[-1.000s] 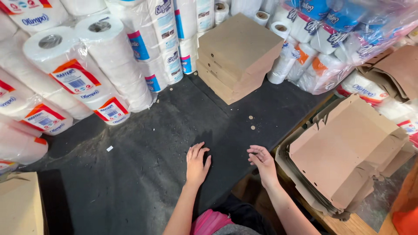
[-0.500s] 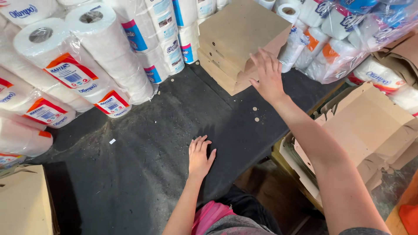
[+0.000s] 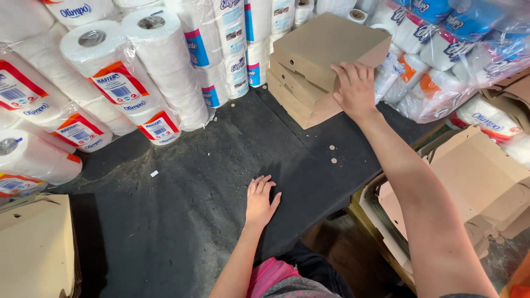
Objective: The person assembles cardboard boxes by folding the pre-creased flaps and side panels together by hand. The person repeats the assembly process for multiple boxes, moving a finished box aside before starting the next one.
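My right hand (image 3: 356, 88) reaches far forward and grips the near right corner of the top cardboard box (image 3: 326, 47), which sits tilted on a stack of flat brown boxes (image 3: 295, 96) at the back of the dark table (image 3: 182, 215). My left hand (image 3: 260, 201) rests flat on the black mat near the front edge, fingers spread, holding nothing.
Wrapped paper-towel rolls (image 3: 116, 83) and toilet-paper packs (image 3: 436, 60) crowd the table's back and left. Two small cardboard discs (image 3: 333, 154) lie on the mat. A bin of flattened cardboard blanks (image 3: 475, 187) stands at right. Another brown box (image 3: 33, 248) sits at lower left.
My right hand went from resting on the mat up to the box stack and now grips the top box, which has lifted and tilted. The left hand stayed put.
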